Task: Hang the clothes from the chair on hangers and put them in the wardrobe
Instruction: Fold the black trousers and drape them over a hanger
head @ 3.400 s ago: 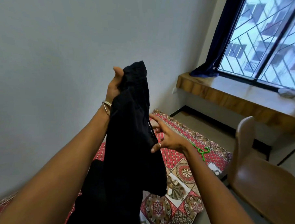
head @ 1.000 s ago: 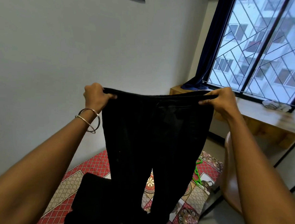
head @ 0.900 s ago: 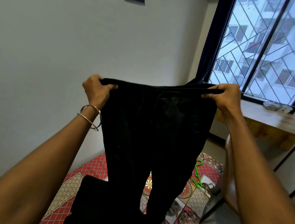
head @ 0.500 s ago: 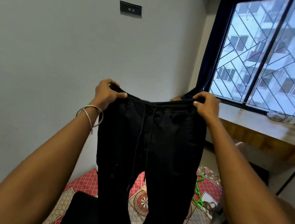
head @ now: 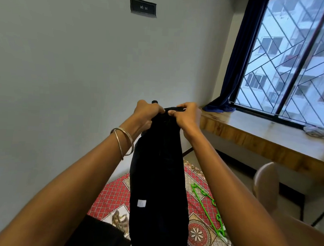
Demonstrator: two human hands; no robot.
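Note:
A pair of black trousers point(head: 158, 178) hangs folded lengthwise in front of me, legs reaching down past the frame's bottom. My left hand point(head: 146, 113) and my right hand point(head: 185, 115) grip the waistband close together at the top, almost touching. A small white tag shows on the cloth low down. A green plastic hanger point(head: 208, 208) lies on the patterned bedspread point(head: 109, 196) to the right of the trousers. The brown chair point(head: 266, 185) stands at the right, its seat partly hidden by my right arm.
Another black garment point(head: 98, 233) lies on the bed at the lower left. A wooden window ledge point(head: 264, 133) runs along the right under a barred window, with a dark blue curtain point(head: 236, 61) in the corner. A grey wall stands ahead.
My hands came together, folding the spread waistband in half so the two legs now hang one over the other. The view tilted slightly upward.

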